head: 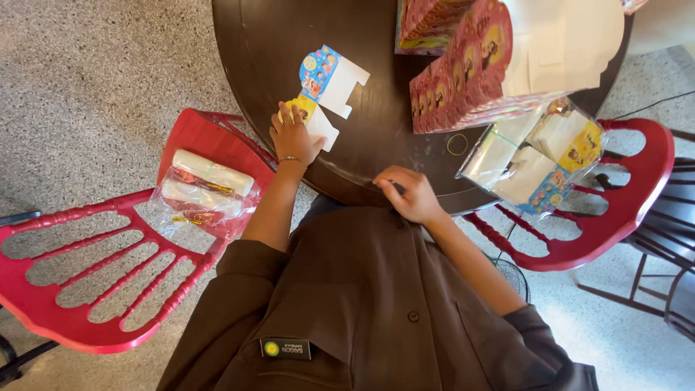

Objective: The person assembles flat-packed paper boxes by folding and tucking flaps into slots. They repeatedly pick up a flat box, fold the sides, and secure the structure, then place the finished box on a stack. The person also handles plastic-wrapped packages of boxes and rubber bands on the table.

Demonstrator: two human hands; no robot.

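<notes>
Hands work at the near edge of a dark round table (376, 137). Right hand (409, 194) is curled shut at the rim, fingers tucked under; what it holds, if anything, I cannot tell. Left hand (293, 137) lies spread, palm down, pressing on a flat card cutout (327, 90) that stretches away beyond its fingertips. Right of the right hand, a rubber band (457, 144) lies on the table, then clear bags (532, 156) of white card. Further off stand pink card stacks (463, 72). Left of the left hand, a red chair (87, 275) carries a wrapped bundle (206, 190)
</notes>
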